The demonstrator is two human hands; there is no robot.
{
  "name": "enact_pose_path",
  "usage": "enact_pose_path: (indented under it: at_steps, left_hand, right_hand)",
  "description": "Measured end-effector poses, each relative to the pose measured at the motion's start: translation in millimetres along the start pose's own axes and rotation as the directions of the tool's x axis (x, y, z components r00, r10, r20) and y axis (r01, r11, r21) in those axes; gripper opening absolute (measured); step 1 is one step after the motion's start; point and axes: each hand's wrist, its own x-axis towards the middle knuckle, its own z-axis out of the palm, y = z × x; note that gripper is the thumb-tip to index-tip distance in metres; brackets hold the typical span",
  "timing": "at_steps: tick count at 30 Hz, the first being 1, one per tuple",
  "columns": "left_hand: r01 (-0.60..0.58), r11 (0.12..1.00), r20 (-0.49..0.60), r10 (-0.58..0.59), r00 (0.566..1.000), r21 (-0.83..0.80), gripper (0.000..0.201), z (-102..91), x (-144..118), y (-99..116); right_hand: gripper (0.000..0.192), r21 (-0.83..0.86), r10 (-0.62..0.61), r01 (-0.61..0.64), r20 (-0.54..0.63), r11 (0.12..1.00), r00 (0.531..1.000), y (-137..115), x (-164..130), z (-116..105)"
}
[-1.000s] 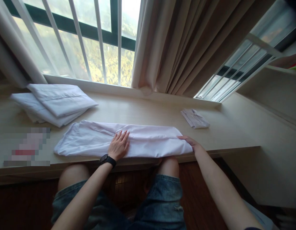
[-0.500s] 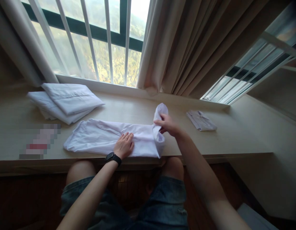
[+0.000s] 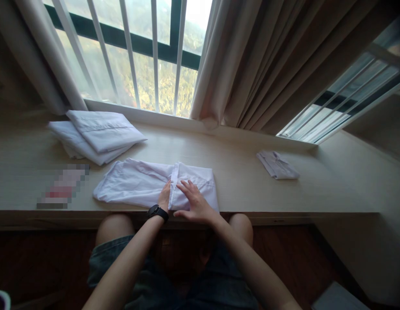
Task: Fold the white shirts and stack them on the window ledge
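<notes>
A white cloth garment (image 3: 135, 181) lies lengthwise along the front of the table, its right end folded over to the left as a flap (image 3: 196, 176). My left hand (image 3: 164, 196), below a black watch, rests flat on the cloth at the flap's left edge, its fingers partly hidden by the fold. Over the flap, my right hand (image 3: 195, 202) is open with fingers spread, touching the cloth and gripping nothing. Wrinkles run through the garment's left part.
Folded white cloths (image 3: 103, 133) lie stacked at the back left. A smaller folded white cloth (image 3: 277, 165) is at the right. A blurred-out flat item (image 3: 64, 187) lies at the front left. Behind the table (image 3: 251, 193) are a barred window and curtains (image 3: 232, 64).
My right hand has brought the garment's right end over to the left, let go of it, and now lies spread on the flap. The view has shifted slightly.
</notes>
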Motion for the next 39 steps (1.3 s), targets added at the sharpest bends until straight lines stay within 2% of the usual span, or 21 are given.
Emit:
enact_pose_path:
  at_steps: [2,4,7,10,15,18,21,24,27,30,32,35,39]
  left_hand:
    - [0.008,1.000,0.018,-0.008,1.000,-0.004,0.038,-1.6,0.0,1.5]
    - [0.012,1.000,0.036,-0.012,0.999,-0.003,0.037,-3.8,0.7,3.9]
    - [0.004,1.000,0.056,-0.005,0.998,0.003,0.035,-8.1,2.5,8.4]
    - [-0.032,0.999,0.083,0.032,0.996,0.000,0.034,-16.7,3.6,13.2]
    - [-0.119,0.991,0.153,0.108,0.982,0.061,0.045,-40.3,-7.1,16.2]
    - [-0.088,0.987,0.163,0.066,0.985,0.137,0.053,-47.9,-19.8,13.4]
    - [-0.047,0.987,0.152,0.023,0.988,0.155,0.052,-47.1,-27.9,10.4]
    - [-0.016,0.990,0.146,-0.006,0.989,0.143,0.054,-45.0,-30.3,9.0]
    - [-0.016,0.996,0.166,0.000,0.986,0.092,0.054,-46.7,-32.1,8.2]
    - [0.016,1.000,0.177,-0.013,0.984,-0.014,0.055,-50.6,-31.3,5.5]
    - [0.094,0.987,0.183,-0.069,0.981,-0.131,0.052,-52.9,-26.0,1.5]
    - [0.254,0.917,0.226,-0.189,0.955,-0.308,0.045,-55.4,-12.1,-6.8]
    - [0.335,0.869,0.255,-0.253,0.933,-0.363,0.038,-57.3,1.3,-11.3]
  right_hand:
    - [0.102,-0.065,0.006,-0.001,0.078,0.998,0.997,7.5,-13.9,10.6]
    - [0.101,-0.101,0.036,-0.027,0.092,0.994,0.995,14.2,-20.5,21.6]
    - [0.099,-0.092,0.053,-0.049,0.041,0.995,0.998,18.5,-21.6,31.3]
    - [0.093,-0.077,0.048,-0.048,-0.004,0.996,0.999,16.1,-19.7,32.0]
    - [0.084,-0.175,0.100,-0.104,-0.029,0.979,0.995,11.3,-13.6,32.2]
    - [0.075,-0.169,0.112,-0.118,-0.046,0.979,0.993,8.6,-6.3,35.1]
    - [0.067,-0.152,0.151,-0.168,-0.119,0.974,0.981,2.8,1.6,38.4]
    - [0.063,-0.255,0.159,-0.179,-0.096,0.950,0.983,-1.8,5.4,43.1]
    - [0.063,-0.360,0.153,-0.140,0.007,0.922,0.988,0.8,2.9,48.2]
    - [0.067,-0.383,0.130,-0.102,0.047,0.918,0.990,7.5,-2.0,50.0]
    - [0.069,-0.379,0.111,-0.084,0.048,0.922,0.993,10.4,-4.1,49.5]
    - [0.070,-0.369,0.097,-0.065,0.068,0.927,0.993,10.3,-5.7,48.0]
    - [0.071,-0.302,0.093,-0.056,0.109,0.952,0.990,6.5,-6.5,39.3]
